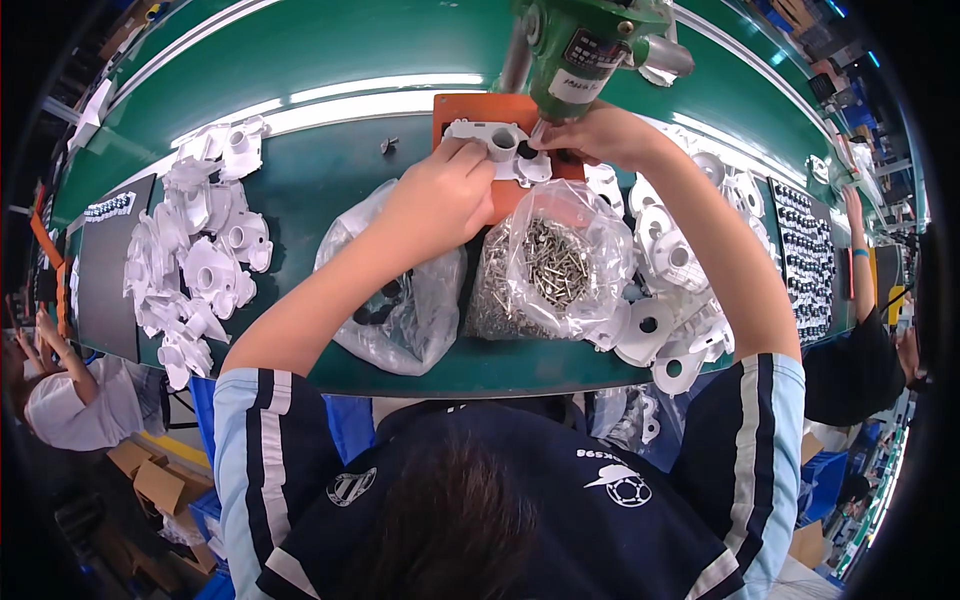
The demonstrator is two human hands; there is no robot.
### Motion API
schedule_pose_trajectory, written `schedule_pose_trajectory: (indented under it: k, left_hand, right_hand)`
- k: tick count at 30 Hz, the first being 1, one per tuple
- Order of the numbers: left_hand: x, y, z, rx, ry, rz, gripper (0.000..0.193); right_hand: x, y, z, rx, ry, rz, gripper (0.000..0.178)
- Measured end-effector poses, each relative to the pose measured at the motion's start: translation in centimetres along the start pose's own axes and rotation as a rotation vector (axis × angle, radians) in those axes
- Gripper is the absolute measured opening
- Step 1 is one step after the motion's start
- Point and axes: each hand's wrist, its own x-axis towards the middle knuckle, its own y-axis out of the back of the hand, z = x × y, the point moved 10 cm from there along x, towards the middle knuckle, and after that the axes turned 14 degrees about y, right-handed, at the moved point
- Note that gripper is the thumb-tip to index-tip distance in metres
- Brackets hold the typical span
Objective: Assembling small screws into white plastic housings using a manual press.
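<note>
Clear bag: an open, crumpled plastic bag lies at the near middle of the green bench, with dark pieces inside.
Screw bag: just right of it, an open bag of metal screws.
Side piles: loose white parts heap up at left and right.
Left hand: the left hand has its fingers curled closed on the left side of the white housing; the thumb's hold is partly hidden.
White housing: on the orange plate, looking light, stiff and smooth, perhaps slippery; thin tabs could snap, so the outer rim seems the best hold.
Right hand: the right hand bunches its fingertips at the housing's right end; cannot tell whether they pinch anything.
Machine: the green machine head stands beyond, its tip beside those fingers.
</note>
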Motion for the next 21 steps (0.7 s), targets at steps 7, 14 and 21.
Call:
schedule_pose_trajectory:
  k: [7, 14, 21]
  left_hand:
    - [0.0, -0.2, 0.1, 0.027, 0.058, 0.008, 0.013]
    - [-0.3, -0.7, -0.4, 0.008, 0.101, 0.021, 0.015]
    - [-0.5, 0.2, 0.6, 0.021, 0.072, 0.195, 0.013]
  right_hand:
    - [-0.1, 0.3, -1.9, -0.238, -0.144, -0.083, 0.022]
    - [0.4, 1.5, 0.6, -0.270, -0.151, -0.122, 0.028]
    - [2.8, 23.4, -1.0, -0.060, 0.238, 0.454, 0.027]
